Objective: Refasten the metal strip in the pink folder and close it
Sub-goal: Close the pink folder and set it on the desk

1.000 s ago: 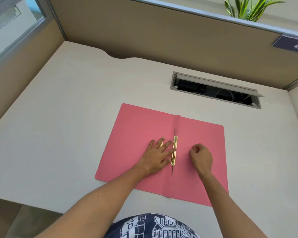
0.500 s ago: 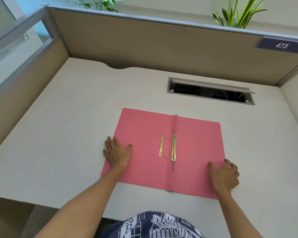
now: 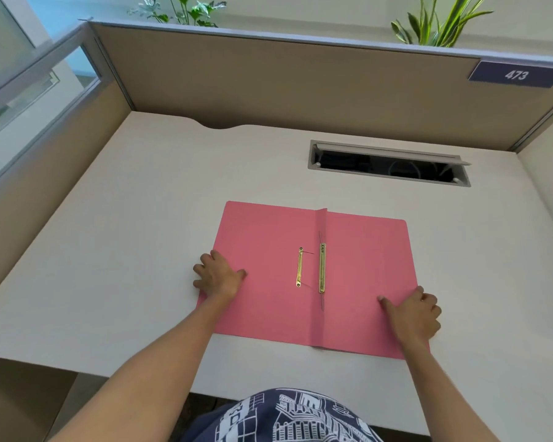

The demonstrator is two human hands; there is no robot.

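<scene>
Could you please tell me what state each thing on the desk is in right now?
Pink folder: open, lying flat on the desk.
Loose metal strip: detached, lying on the left flap.
Fastener bar: lying along the spine fold.
Cable hatch: lid open.
Left hand: resting on the folder's left edge.
Right hand: resting on the folder's right edge.

Bare desk (image 3: pixel 125 250) all round your pink folder (image 3: pixel 262 237); open cable hatch (image 3: pixel 388 162) beyond, partition walls (image 3: pixel 284 81) behind.
</scene>
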